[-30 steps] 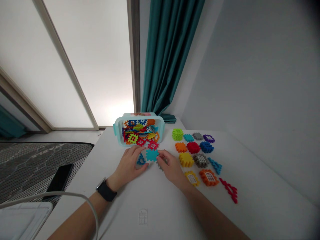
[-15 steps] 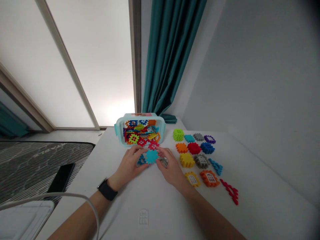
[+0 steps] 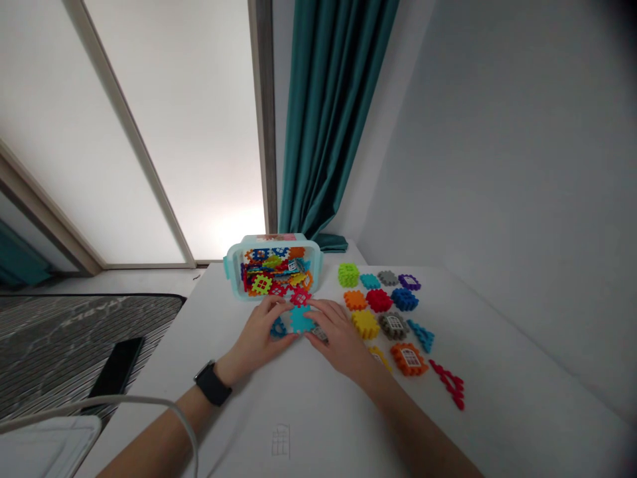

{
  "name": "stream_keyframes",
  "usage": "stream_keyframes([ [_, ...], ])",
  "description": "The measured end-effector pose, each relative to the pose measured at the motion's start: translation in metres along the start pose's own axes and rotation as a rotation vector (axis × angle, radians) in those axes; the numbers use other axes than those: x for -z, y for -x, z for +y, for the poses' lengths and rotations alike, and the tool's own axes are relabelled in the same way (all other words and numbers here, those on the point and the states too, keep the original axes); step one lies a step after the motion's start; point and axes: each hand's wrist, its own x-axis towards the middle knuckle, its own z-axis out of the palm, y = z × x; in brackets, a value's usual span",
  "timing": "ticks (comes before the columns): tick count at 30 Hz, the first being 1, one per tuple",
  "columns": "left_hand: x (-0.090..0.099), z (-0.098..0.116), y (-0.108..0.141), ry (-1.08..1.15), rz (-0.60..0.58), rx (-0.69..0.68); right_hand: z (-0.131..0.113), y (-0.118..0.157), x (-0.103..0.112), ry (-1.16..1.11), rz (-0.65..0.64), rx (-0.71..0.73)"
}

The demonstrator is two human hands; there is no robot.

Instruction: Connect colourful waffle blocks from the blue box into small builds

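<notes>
Between my two hands lies a light blue toothed building tile (image 3: pixel 300 320), gripped at its left edge by my left hand (image 3: pixel 263 330) and at its right edge by my right hand (image 3: pixel 336 332). A red window tile (image 3: pixel 300 297) sits against its far edge; whether the two are joined I cannot tell. Beside my left fingers is a darker blue piece (image 3: pixel 278 328), partly covered. Under my right hand a grey piece (image 3: pixel 320 334) shows in part. My left wrist wears a black watch (image 3: pixel 213 383).
A pale turquoise box (image 3: pixel 319 255) of mixed tiles stands at the back. Sorted stacks fill the right side, among them yellow (image 3: pixel 365 324), orange window (image 3: pixel 409 358) and red triangular pieces (image 3: pixel 449 385). A loose window insert (image 3: pixel 281 441) lies in front. A white cable (image 3: pixel 169 403) crosses the lower left.
The view has shifted slightly, so most things appear lower and to the left. My right fingers have come further over the light blue tile, with the red tile still at its far edge.
</notes>
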Motion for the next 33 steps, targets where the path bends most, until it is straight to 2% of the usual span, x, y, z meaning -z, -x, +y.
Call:
stream_keyframes([
  [7, -0.005, 0.021, -0.023, 0.072, -0.098, -0.058, -0.004, 0.004, 0.036, 0.028, -0.039, -0.073],
  [10, -0.019, 0.030, -0.039, 0.096, -0.117, -0.084, 0.003, 0.009, 0.058, 0.097, -0.036, -0.086],
  [13, -0.041, 0.036, -0.057, 0.090, -0.124, -0.093, 0.018, 0.014, 0.079, 0.151, -0.048, -0.089],
  [17, -0.073, 0.037, -0.080, 0.030, -0.122, -0.085, 0.059, 0.018, 0.104, 0.205, -0.064, -0.109],
  [22, -0.099, 0.025, -0.097, -0.023, -0.061, -0.012, 0.142, 0.019, 0.135, 0.194, -0.100, -0.155],
  [25, -0.103, 0.016, -0.099, -0.025, -0.055, 0.008, 0.188, 0.018, 0.147, 0.190, -0.153, -0.196],
  [27, -0.103, 0.013, -0.099, -0.054, -0.073, 0.004, 0.210, 0.017, 0.150, 0.189, -0.188, -0.230],
  [30, -0.100, 0.012, -0.101, -0.083, -0.113, 0.005, 0.231, 0.013, 0.146, 0.180, -0.242, -0.282],
  [33, -0.099, 0.012, -0.102, -0.082, -0.139, 0.018, 0.241, 0.007, 0.139, 0.166, -0.270, -0.294],
])
